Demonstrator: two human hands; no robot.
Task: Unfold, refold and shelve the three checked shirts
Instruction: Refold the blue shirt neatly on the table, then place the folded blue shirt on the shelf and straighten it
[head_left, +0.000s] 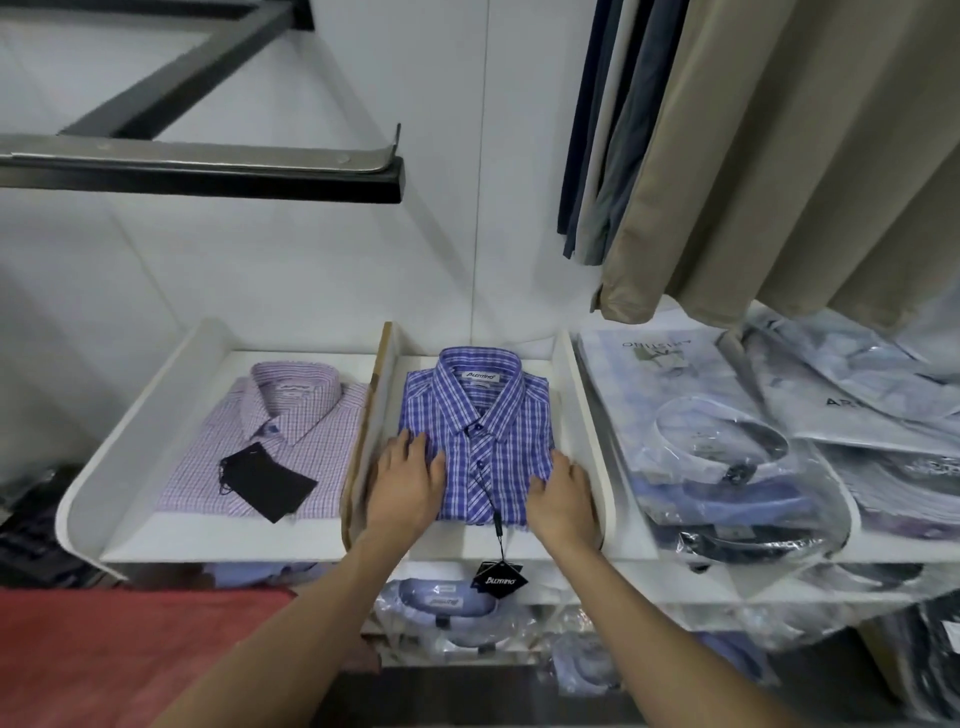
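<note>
While one folded blue checked shirt (478, 436) lies in the middle shelf compartment (571, 415) at frame centre, the left hand (408, 486) and right hand (563, 496) press its lower corners with flat, relaxed fingers. One black tag (500, 579) dangles below. One pink checked shirt (280, 441) sits left; several bagged shirts (701, 415) right.

I am seeing two bare forearms reaching up from the bottom edge, no sleeves showing on either (cuffs, if any, are lying out of view). The left hand (407, 486) and right hand (563, 499) are wearing no gloves, and seemingly no rings.
</note>
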